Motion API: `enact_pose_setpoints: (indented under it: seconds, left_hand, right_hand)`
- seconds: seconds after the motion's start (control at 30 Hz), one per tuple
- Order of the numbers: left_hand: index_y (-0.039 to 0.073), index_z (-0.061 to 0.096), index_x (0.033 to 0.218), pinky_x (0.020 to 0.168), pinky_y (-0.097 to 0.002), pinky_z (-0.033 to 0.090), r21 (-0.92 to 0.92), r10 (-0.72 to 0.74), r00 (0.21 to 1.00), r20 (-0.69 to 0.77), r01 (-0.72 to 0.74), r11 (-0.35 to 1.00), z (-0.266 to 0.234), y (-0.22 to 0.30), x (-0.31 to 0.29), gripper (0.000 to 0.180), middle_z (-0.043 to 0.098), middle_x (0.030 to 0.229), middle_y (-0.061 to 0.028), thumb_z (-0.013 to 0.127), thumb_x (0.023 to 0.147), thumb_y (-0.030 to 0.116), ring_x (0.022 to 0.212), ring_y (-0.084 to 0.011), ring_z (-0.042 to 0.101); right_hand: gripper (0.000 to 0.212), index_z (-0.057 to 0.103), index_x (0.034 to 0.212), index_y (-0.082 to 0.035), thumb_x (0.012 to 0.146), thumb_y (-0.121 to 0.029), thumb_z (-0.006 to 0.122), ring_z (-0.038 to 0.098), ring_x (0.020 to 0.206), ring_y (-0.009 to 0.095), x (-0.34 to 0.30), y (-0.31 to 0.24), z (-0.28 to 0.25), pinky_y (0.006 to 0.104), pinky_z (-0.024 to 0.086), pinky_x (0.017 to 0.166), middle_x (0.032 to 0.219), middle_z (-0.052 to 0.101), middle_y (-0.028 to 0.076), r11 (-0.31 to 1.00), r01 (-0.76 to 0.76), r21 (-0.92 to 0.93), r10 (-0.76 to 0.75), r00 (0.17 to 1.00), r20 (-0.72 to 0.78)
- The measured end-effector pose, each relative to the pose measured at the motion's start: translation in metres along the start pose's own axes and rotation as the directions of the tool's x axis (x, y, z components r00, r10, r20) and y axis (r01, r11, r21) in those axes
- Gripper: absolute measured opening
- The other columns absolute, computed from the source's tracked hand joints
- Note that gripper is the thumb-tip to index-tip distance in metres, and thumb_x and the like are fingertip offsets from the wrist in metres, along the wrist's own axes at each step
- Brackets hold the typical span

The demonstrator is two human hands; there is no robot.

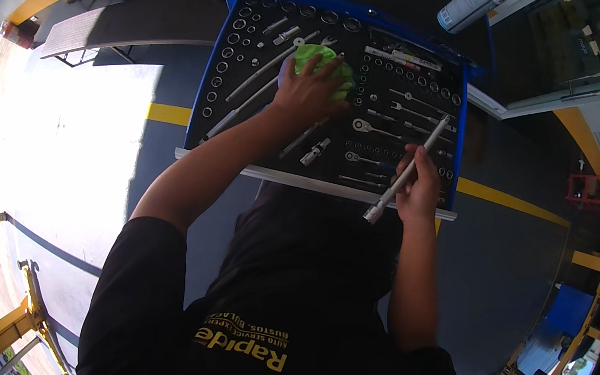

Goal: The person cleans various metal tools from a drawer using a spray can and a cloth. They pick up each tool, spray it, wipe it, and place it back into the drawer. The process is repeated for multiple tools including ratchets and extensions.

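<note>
My left hand lies over a bright green cloth, its fingers spread and curved on the bunched fabric. The cloth rests on the black foam tool tray, partly covering the tools there. In my right hand is a long chrome extension bar, tilted, its thicker end low and toward me, over the drawer's front edge. Close to this hand, a ratchet and several wrenches lie in their cut-outs. A universal joint lies in the tray between my hands.
The open blue drawer holds sockets along its left side and smaller sockets at the right. A spray can stands on the cabinet at the upper right. A long bench is off to the left. Yellow lift parts show at lower left.
</note>
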State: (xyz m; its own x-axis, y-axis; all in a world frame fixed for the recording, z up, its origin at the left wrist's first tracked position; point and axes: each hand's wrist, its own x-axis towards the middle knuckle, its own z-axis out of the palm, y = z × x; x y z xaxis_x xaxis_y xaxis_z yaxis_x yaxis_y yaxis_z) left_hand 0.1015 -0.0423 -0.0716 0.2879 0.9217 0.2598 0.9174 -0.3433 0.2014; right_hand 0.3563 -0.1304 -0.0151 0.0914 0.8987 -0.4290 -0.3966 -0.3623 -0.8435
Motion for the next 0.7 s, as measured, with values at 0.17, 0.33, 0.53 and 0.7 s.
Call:
enact_pose_setpoints:
  seconds: [0.17, 0.33, 0.53, 0.7]
  left_hand:
    - [0.021, 0.066, 0.122, 0.104, -0.0618, 0.035, 0.141, 0.115, 0.980, 0.162, -0.138, 0.980, 0.005, -0.013, 0.023, 0.043, 0.036, 0.153, -0.0098, 0.053, 0.092, 0.050, 0.138, -0.0359, 0.038]
    - [0.018, 0.067, 0.118, 0.097, -0.0596, 0.044, 0.214, 0.160, 0.964, 0.213, -0.205, 0.955, -0.008, -0.013, 0.007, 0.037, 0.042, 0.147, -0.0104, 0.055, 0.092, 0.041, 0.128, -0.0363, 0.048]
    - [0.018, 0.067, 0.118, 0.094, -0.0587, 0.048, 0.200, 0.073, 0.955, 0.286, -0.134, 0.971, -0.022, -0.025, -0.030, 0.034, 0.043, 0.146, -0.0093, 0.059, 0.089, 0.034, 0.124, -0.0358, 0.051]
    - [0.017, 0.069, 0.115, 0.097, -0.0504, 0.049, 0.197, 0.059, 0.927, 0.371, -0.141, 0.970, -0.071, -0.024, -0.074, 0.030, 0.042, 0.146, -0.0093, 0.062, 0.087, 0.023, 0.125, -0.0357, 0.051]
  right_hand:
    - [0.030, 0.061, 0.104, -0.008, 0.097, -0.037, 0.058, 0.040, 0.044, 0.003, -0.005, 0.018, -0.004, 0.0196, 0.032, 0.041, 0.068, 0.057, 0.000, 0.988, 0.122, -0.094, -0.119, 0.992, 0.037]
    - [0.033, 0.060, 0.103, -0.008, 0.096, -0.040, 0.060, 0.043, 0.048, 0.003, -0.010, 0.030, -0.011, 0.0192, 0.031, 0.042, 0.071, 0.058, 0.001, 0.934, 0.330, -0.139, -0.310, 0.939, 0.148]
    - [0.034, 0.059, 0.102, -0.008, 0.096, -0.042, 0.059, 0.043, 0.050, 0.003, -0.012, 0.025, -0.011, 0.0191, 0.030, 0.043, 0.072, 0.057, 0.000, 0.933, 0.337, -0.124, -0.310, 0.930, 0.196]
    - [0.033, 0.059, 0.101, -0.008, 0.096, -0.041, 0.059, 0.042, 0.051, 0.003, -0.008, 0.025, -0.013, 0.0195, 0.030, 0.043, 0.071, 0.056, 0.000, 0.938, 0.343, -0.045, -0.327, 0.922, 0.209]
